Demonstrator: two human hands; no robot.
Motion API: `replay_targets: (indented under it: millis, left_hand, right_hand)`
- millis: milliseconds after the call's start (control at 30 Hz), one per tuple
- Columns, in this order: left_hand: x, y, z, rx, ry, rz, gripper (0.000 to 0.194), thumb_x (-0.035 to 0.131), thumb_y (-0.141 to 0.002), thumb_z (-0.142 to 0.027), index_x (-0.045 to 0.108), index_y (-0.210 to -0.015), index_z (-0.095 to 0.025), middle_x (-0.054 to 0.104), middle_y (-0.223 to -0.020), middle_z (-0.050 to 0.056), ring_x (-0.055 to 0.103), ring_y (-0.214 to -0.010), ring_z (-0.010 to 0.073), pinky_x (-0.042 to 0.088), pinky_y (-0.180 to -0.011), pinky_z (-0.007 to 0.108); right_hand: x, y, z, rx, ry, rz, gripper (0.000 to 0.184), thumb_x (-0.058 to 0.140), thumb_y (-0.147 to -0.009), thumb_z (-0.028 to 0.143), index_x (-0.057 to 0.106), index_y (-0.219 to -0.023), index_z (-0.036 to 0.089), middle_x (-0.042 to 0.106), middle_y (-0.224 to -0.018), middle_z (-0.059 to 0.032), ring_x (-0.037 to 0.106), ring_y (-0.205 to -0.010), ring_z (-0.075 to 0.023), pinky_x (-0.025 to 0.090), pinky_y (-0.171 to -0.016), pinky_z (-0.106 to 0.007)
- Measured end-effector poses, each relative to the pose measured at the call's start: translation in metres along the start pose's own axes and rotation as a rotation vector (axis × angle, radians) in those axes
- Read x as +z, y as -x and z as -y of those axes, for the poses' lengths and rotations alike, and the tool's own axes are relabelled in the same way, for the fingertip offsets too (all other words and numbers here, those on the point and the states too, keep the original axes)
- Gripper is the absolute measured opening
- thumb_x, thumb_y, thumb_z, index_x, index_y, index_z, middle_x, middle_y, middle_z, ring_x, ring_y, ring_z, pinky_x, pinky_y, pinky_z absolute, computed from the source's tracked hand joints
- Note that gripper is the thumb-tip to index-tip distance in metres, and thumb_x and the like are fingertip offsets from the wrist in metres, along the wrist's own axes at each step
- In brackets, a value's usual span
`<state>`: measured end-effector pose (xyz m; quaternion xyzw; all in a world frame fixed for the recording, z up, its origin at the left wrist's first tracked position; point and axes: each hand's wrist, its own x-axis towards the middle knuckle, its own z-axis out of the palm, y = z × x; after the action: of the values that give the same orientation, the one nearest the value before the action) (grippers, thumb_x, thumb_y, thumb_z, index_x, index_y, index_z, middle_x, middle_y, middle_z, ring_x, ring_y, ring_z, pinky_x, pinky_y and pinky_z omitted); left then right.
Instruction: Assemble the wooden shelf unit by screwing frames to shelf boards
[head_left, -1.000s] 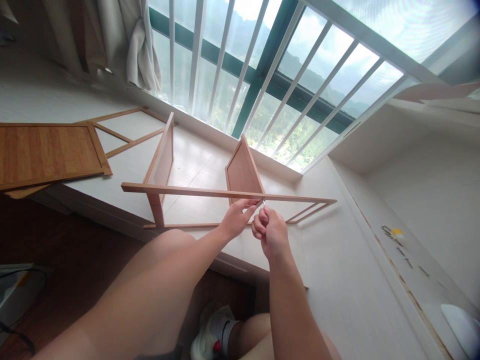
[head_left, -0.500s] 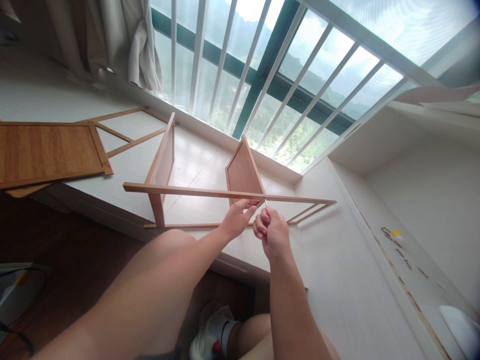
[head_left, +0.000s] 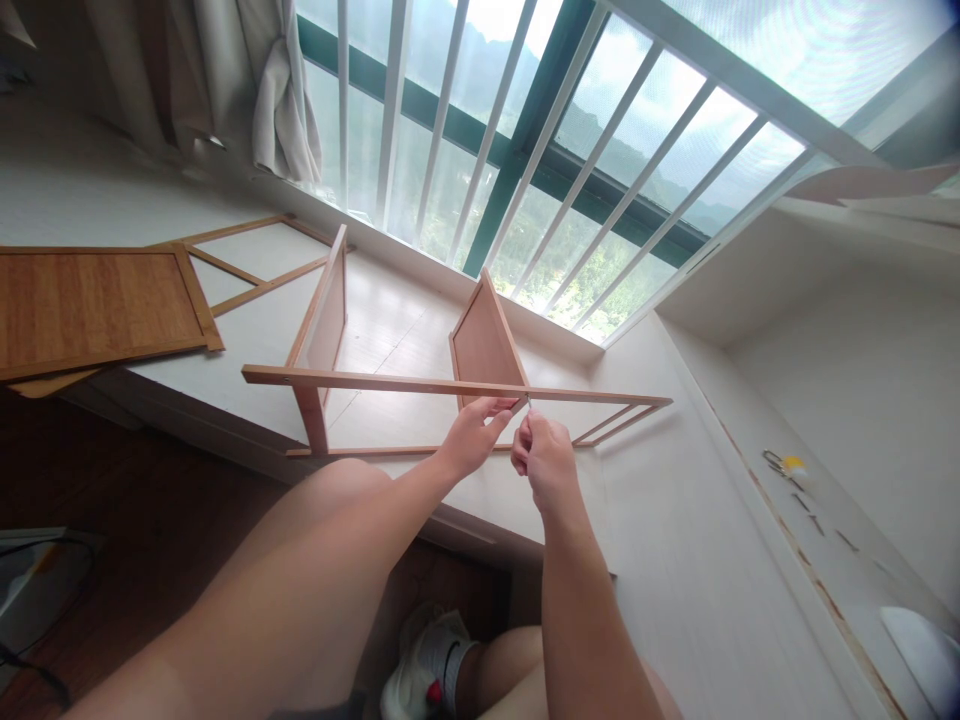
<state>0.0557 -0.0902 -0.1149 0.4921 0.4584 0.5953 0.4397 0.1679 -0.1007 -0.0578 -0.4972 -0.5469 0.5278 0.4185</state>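
Fingers (head_left: 496, 408) of the left hand (head_left: 471, 440) pinch the long wooden rail (head_left: 375, 381) of the shelf frame, which stands on the white ledge (head_left: 675, 580) (below the window). The right hand (head_left: 546, 462) is curled tight around a thin metal tool (head_left: 528, 402) touching the rail.

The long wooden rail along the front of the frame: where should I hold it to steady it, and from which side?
Hold the rail on its bare stretch between the two upright panels, coming from the near side, above. It is thin and lies level, so a pinch across it fits. The left hand already touches it near the right panel.
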Motion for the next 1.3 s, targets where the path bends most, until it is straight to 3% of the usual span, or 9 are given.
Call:
replay_targets:
  millis: [133,300,400,500,700,833,933,1200,1300]
  left_hand:
    - [0.000,0.000,-0.001,-0.001,0.000,-0.004,0.033,0.055,-0.085,-0.034,0.066,-0.111,-0.017,0.068,-0.109,0.009,0.063,-0.089,0.0175,0.052,-0.083,0.032]
    - [0.001,0.000,-0.002,0.011,0.005,0.004,0.033,0.054,-0.086,-0.035,0.066,-0.111,-0.017,0.069,-0.108,0.009,0.063,-0.089,0.0177,0.051,-0.084,0.032]
    - [0.001,0.001,-0.002,0.014,0.009,-0.001,0.033,0.054,-0.085,-0.035,0.066,-0.111,-0.018,0.068,-0.108,0.008,0.063,-0.092,0.0184,0.050,-0.087,0.033]
    - [0.000,0.001,-0.002,0.022,0.013,0.007,0.033,0.055,-0.085,-0.035,0.066,-0.112,-0.019,0.068,-0.110,0.008,0.063,-0.096,0.0186,0.049,-0.091,0.034]
    - [0.000,0.001,0.001,0.010,0.018,0.022,0.034,0.054,-0.086,-0.035,0.065,-0.115,-0.020,0.067,-0.113,0.008,0.060,-0.106,0.0205,0.047,-0.096,0.036]
    - [0.000,0.001,0.003,0.001,0.009,0.019,0.034,0.053,-0.086,-0.036,0.064,-0.114,-0.020,0.066,-0.114,0.008,0.060,-0.106,0.0206,0.047,-0.096,0.035]
    - [0.000,0.001,0.002,0.010,-0.001,0.025,0.034,0.053,-0.087,-0.035,0.064,-0.115,-0.020,0.066,-0.114,0.008,0.061,-0.106,0.0205,0.047,-0.096,0.035]
    - [0.000,0.001,-0.002,0.034,-0.011,0.021,0.032,0.055,-0.085,-0.035,0.067,-0.110,-0.019,0.068,-0.110,0.007,0.063,-0.100,0.0191,0.047,-0.094,0.034]
    - [-0.001,0.001,-0.002,0.040,-0.032,0.029,0.031,0.053,-0.086,-0.035,0.067,-0.109,-0.019,0.069,-0.110,0.007,0.063,-0.100,0.0194,0.048,-0.094,0.034]
  right_hand:
    - [-0.006,0.000,-0.001,-0.068,0.307,-0.038,0.043,0.035,-0.091,0.047,0.037,-0.056,0.022,0.038,-0.040,0.0036,0.035,-0.037,-0.0113,0.024,-0.040,-0.027]
    - [-0.010,0.004,0.007,-0.310,0.762,-0.154,0.039,0.040,-0.092,0.040,0.044,-0.058,0.022,0.047,-0.052,-0.0007,0.036,-0.050,-0.0141,0.019,-0.051,-0.029]
    - [-0.011,0.005,0.009,-0.323,0.862,-0.170,0.037,0.039,-0.092,0.038,0.045,-0.059,0.022,0.048,-0.054,-0.0012,0.034,-0.051,-0.0149,0.018,-0.052,-0.030]
    - [-0.011,0.005,0.009,-0.289,0.757,-0.121,0.040,0.037,-0.093,0.040,0.042,-0.058,0.022,0.047,-0.052,-0.0005,0.036,-0.050,-0.0143,0.021,-0.050,-0.029]
    - [-0.005,0.002,0.009,-0.003,0.139,0.035,0.038,0.038,-0.090,0.040,0.034,-0.056,0.023,0.033,-0.036,0.0059,0.032,-0.033,-0.0102,0.024,-0.038,-0.025]
    - [0.002,0.003,0.008,0.043,-0.161,0.088,0.035,0.039,-0.087,0.035,0.029,-0.057,0.023,0.027,-0.036,0.0083,0.029,-0.030,-0.0082,0.021,-0.035,-0.023]
    - [0.004,0.004,0.003,0.026,-0.136,0.040,0.036,0.040,-0.087,0.038,0.030,-0.057,0.022,0.029,-0.036,0.0082,0.029,-0.030,-0.0079,0.022,-0.034,-0.023]
    - [-0.005,0.005,-0.004,-0.113,0.296,-0.111,0.044,0.042,-0.089,0.049,0.038,-0.054,0.021,0.040,-0.040,0.0040,0.037,-0.036,-0.0099,0.028,-0.037,-0.024]
    - [-0.005,0.006,-0.001,-0.115,0.244,-0.068,0.043,0.043,-0.089,0.047,0.037,-0.054,0.022,0.038,-0.039,0.0045,0.036,-0.036,-0.0097,0.028,-0.037,-0.024]
